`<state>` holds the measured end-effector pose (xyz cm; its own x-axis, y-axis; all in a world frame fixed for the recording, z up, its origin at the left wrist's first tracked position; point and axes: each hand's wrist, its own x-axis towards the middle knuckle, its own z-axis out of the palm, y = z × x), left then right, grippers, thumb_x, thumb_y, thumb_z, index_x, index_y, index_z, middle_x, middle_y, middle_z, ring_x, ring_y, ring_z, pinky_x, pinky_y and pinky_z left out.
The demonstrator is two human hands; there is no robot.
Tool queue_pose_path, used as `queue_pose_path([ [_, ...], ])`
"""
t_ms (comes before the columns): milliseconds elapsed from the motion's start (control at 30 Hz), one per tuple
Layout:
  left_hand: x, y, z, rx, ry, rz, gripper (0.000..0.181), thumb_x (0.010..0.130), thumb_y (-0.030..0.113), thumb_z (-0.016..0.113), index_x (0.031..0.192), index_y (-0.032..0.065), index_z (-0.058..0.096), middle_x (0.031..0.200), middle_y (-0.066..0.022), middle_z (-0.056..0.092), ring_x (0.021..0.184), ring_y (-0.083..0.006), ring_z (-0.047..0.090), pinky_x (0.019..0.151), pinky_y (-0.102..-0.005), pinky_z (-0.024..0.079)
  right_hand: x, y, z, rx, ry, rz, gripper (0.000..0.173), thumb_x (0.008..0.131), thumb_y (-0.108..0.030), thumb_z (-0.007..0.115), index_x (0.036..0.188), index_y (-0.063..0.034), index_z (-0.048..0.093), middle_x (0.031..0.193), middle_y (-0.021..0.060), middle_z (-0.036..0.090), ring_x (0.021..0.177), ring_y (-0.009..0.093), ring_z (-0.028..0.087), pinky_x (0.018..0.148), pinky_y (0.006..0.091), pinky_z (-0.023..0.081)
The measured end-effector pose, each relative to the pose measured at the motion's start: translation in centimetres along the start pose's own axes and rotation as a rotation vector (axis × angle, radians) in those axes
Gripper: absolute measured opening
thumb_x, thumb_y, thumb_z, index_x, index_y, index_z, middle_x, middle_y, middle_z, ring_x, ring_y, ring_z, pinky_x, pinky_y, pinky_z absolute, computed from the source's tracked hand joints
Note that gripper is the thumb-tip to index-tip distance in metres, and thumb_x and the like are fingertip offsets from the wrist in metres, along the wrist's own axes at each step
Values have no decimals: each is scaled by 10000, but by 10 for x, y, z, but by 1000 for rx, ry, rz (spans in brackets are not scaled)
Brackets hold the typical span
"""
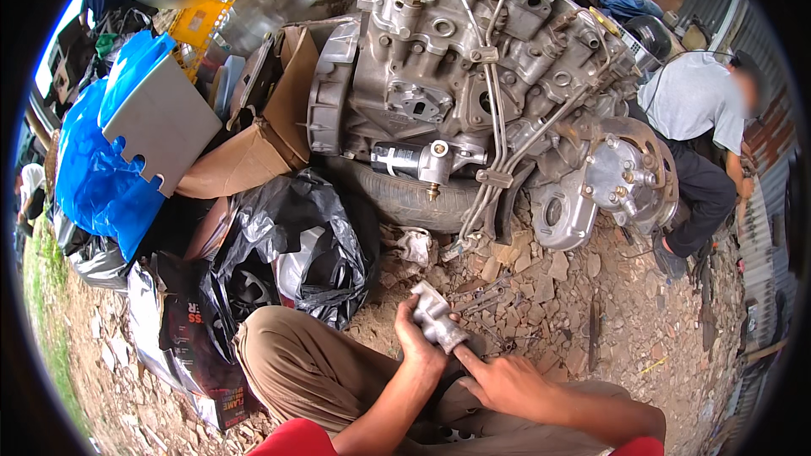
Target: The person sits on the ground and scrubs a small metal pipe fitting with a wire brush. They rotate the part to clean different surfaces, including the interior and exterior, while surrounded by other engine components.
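My left hand [418, 342] holds a small cast metal housing [436, 318] above my lap, its fingers wrapped around the side. The index finger of my right hand [507, 383] points at the housing's lower end and touches it or reaches into its opening; which of the two cannot be told. Beyond my hands stands a large metal engine block [418, 82], resting on or behind a worn tire [412, 202]. A black canister filter [396, 160] on a metal head is at the block's lower side. Several metal pipes [497, 114] run down across the block.
A round metal cover [611, 174] and a cast housing [561, 218] sit at the right. Wrenches [485, 297] lie on the rubble ground. Black plastic bags [298, 234], a cardboard box [253, 152] and a blue plastic bag [95, 164] crowd the left. Another person [690, 95] sits at the right.
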<state>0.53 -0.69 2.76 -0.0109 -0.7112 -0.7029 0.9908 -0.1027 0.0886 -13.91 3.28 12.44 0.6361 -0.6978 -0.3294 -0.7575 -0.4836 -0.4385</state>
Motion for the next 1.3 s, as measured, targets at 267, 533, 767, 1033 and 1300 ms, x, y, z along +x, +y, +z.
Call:
queue_pose_path([
  [267,6,-15,-12,-29,-46,-167,244,847,312,507,954,94,532,780,-91,586,624,-261,565,558,-392,519,9,22,17,-25,-49,16,474,900,-257,560,1305,-54,424,630,232,629,588,411,639,548,508,520],
  [533,-21,-25,13,75,47,-56,227,808,313,539,870,95,555,722,-76,576,583,-253,553,534,-361,501,9,33,33,-48,-3,4,479,898,-302,569,1282,-49,435,600,246,603,592,450,621,589,544,516],
  [767,-5,8,1,21,-25,8,215,805,301,548,867,96,572,719,-86,596,585,-236,563,517,-352,493,0,-13,-12,-30,-157,63,307,875,-203,561,1109,-17,490,645,233,632,626,427,644,576,524,523],
  [1033,5,-4,-3,29,-26,-117,234,810,315,526,870,90,549,720,-84,576,574,-242,554,518,-380,490,7,-1,-2,11,-101,75,339,855,-213,579,1119,-15,503,642,248,621,613,440,630,606,540,518],
  [1300,2,-25,-6,-22,-19,-51,251,835,328,522,952,106,527,756,-84,581,595,-267,563,546,-408,512,13,22,17,-37,-102,56,354,899,-243,555,1172,-35,469,676,250,638,641,432,644,599,533,523],
])
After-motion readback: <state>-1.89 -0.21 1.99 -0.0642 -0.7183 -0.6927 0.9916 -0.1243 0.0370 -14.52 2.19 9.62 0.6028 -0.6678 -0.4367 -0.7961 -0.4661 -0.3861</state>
